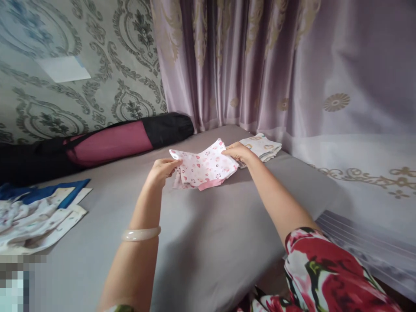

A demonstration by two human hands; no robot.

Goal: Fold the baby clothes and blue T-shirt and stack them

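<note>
A small white garment [208, 164] with pink and red prints and a pink band along its lower edge is stretched between my hands, just over the grey bed sheet. My left hand [163, 168] pinches its left corner between thumb and fingers. On the other side, my right hand [238, 152] grips the upper right edge. Right behind that hand lies a folded white cloth [262, 147] with tan and green prints. Whether the garment's underside touches the sheet is hard to make out.
Loose white printed clothes [35, 225] and a blue garment [73, 195] lie at the left on the grey bed [130, 216]. A long black and pink bag [113, 143] rests along the wall. Lilac curtains [227, 65] hang behind the bed.
</note>
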